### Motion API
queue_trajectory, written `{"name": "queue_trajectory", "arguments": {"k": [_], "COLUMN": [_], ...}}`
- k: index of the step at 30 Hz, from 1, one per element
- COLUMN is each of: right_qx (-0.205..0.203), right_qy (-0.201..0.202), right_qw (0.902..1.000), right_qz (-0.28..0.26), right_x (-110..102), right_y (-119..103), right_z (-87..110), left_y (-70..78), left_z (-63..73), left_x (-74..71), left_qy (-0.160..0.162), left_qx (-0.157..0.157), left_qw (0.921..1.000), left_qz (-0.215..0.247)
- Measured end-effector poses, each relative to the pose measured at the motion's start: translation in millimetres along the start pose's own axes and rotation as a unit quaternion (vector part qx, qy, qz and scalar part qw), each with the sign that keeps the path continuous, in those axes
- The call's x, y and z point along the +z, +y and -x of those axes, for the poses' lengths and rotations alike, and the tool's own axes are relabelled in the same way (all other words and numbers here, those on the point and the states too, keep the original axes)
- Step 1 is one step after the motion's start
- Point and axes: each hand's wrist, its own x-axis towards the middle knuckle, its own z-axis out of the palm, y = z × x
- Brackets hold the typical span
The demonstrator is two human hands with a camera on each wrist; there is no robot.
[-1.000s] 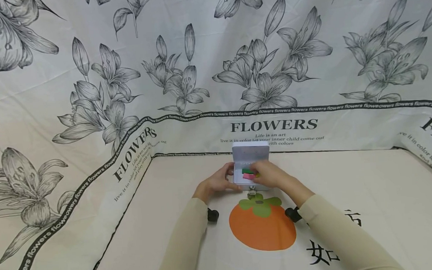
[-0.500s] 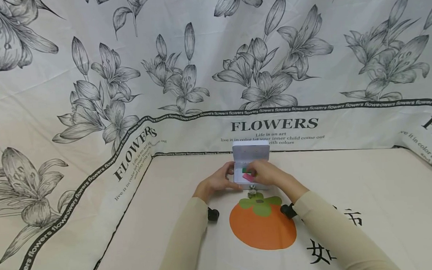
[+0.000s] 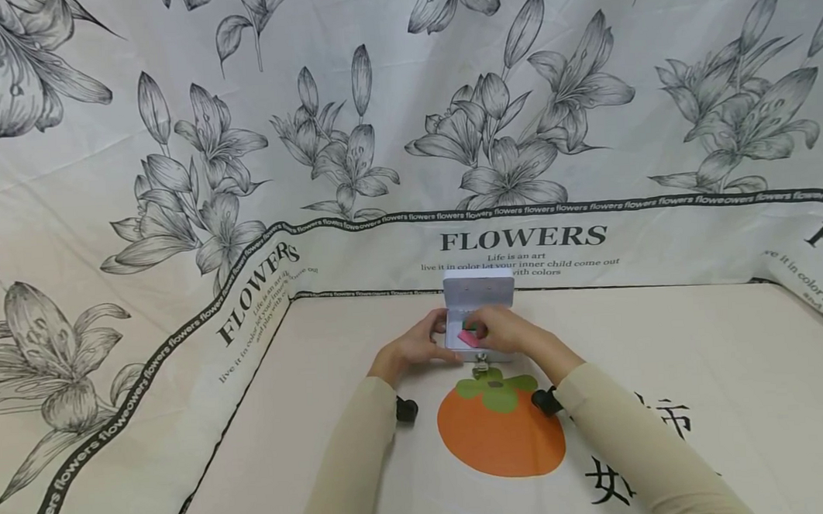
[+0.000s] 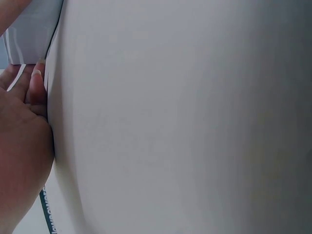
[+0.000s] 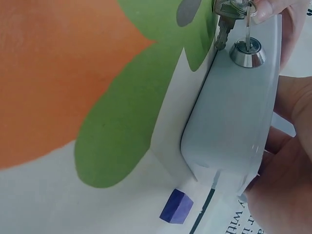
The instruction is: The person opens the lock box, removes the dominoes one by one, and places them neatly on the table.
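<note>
A small white metal lockbox stands with its lid raised, a key in the front lock. My left hand grips its left side, thumb along the front edge; the left wrist view shows the fingertips against the box wall. Inside the box, my right hand bends its fingers down and pinches a pink block, which sits at a slant. Part of a green block shows behind it, mostly covered by the right fingers. The right fingertips themselves are hidden in the right wrist view.
A purple block lies on the cloth beside the box's right end. A second key hangs from the ring at the lock. The tablecloth bears a printed orange persimmon; a flowered curtain rises behind the box.
The right hand has shifted left and slightly forward over the box. The pink block has turned from level to slanted, and the green one is more covered. The left hand stays put.
</note>
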Motion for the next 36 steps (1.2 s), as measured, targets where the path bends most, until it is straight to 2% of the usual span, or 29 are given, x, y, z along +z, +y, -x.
{"name": "queue_trajectory", "arguments": {"k": [5, 20, 36], "right_qx": [-0.007, 0.012, 0.012], "right_qy": [-0.005, -0.018, -0.011], "right_qw": [1.0, 0.9998, 0.9998], "right_qz": [-0.002, -0.004, 0.007], "right_x": [0.3, 1.9, 7.8], "right_y": [-0.6, -7.9, -11.6], "right_z": [-3.4, -11.6, -15.3], "left_y": [-0.3, -1.9, -1.2], "left_z": [0.3, -1.4, 0.8], "left_x": [0.3, -0.4, 1.3], "left_qy": [0.001, -0.001, 0.002], "left_qx": [-0.003, 0.008, 0.013], "left_qw": [1.0, 0.9999, 0.9999], "left_qz": [-0.001, -0.011, -0.011]}}
